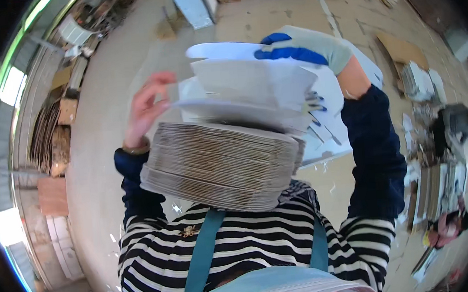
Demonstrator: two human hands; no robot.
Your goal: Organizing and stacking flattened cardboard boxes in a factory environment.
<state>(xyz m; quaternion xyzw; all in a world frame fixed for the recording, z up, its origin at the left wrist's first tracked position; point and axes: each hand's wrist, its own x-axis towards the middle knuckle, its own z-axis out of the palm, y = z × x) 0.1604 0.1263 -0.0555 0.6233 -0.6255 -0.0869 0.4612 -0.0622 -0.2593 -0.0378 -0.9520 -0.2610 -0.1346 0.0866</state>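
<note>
A thick stack of flattened cardboard pieces (219, 166), edges facing me, rests close against my body. Beyond it, pale sheets (251, 82) stand fanned and partly blurred. My right hand (306, 48), in a white glove with blue fingers, is closed over the far edge of a white sheet (222, 50). Bare, my left hand (149, 103) is beside the sheets' left corner. Its fingers are bent and apart, with its thumb close to that corner. What looks like a loose glove with dark fingertips (314, 102) lies right of the sheets.
A white work surface (328, 139) extends under the sheets, with a thin dark tool (332, 135) on it. Bundled cardboard (46, 132) stands along the left wall. A blue-white pillar (190, 8) rises ahead. At right are stacked boards (418, 81) and a person in pink (447, 229).
</note>
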